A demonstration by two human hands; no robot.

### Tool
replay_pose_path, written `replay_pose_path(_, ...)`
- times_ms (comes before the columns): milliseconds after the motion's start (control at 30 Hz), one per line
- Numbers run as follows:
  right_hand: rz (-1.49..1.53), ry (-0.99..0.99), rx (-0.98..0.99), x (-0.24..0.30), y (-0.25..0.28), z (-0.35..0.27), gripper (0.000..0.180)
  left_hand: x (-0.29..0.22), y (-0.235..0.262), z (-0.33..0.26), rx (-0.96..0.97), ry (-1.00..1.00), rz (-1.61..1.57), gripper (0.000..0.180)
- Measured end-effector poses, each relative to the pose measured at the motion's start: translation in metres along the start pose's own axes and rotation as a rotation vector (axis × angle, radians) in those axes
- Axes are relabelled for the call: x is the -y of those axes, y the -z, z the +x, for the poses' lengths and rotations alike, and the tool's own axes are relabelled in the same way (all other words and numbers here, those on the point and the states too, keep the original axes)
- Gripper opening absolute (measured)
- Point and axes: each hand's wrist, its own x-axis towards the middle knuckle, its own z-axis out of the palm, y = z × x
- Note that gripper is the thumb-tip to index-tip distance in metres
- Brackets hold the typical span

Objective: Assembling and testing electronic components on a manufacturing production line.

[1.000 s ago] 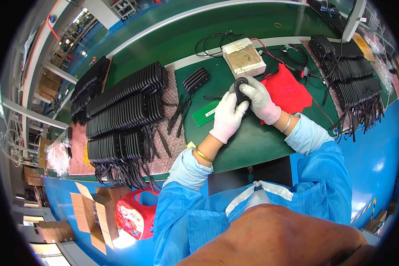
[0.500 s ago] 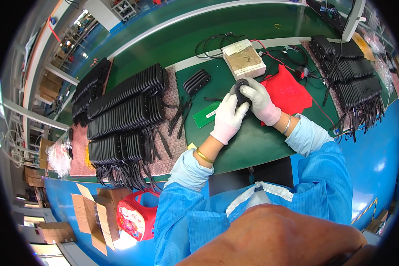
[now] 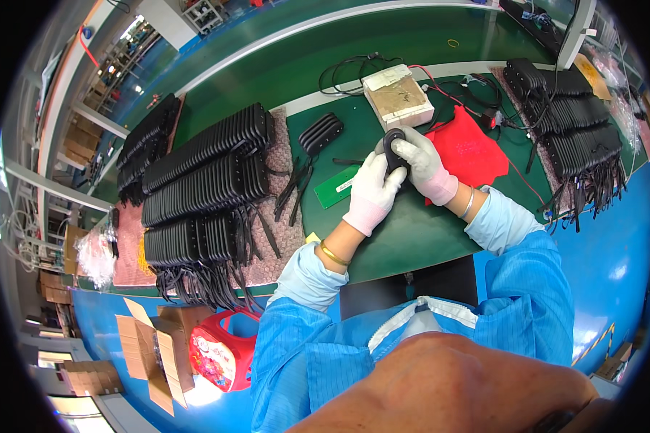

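Both my hands wear whitish gloves with pink cuffs and meet over the middle of the green-topped table. Between them is a small black rounded device (image 3: 393, 146), its outer end poking up past the fingers. My left hand (image 3: 372, 190) grips its near left side, with the thumb lying toward it. My right hand (image 3: 427, 164) closes round it from the right, the thumb across its face. The fingers hide much of the device. A short black strap (image 3: 347, 161) lies just left of my left hand, and a green circuit board (image 3: 334, 188) lies below that.
Rows of black devices with straps (image 3: 206, 177) fill the left on bubble wrap (image 3: 289, 238); more devices (image 3: 581, 137) stand at right. A small group (image 3: 320, 133) lies nearer. Beyond my hands are a whitish box (image 3: 399, 99), red cloth (image 3: 469, 148) and cables (image 3: 484, 90).
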Motion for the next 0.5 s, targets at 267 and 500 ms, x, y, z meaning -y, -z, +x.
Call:
replay_pose_path(267, 0.005, -0.004, 0.007, -0.0012, 0.0013, 0.0001, 0.029, -0.0004, 0.0021, 0.0001, 0.030, 0.029, 0.039, 0.029)
replay_pose_path(500, 0.020, -0.006, 0.007, -0.0005, 0.0006, -0.0002, 0.028, 0.0000, 0.0003, -0.0005, 0.005, -0.002, 0.010, 0.026)
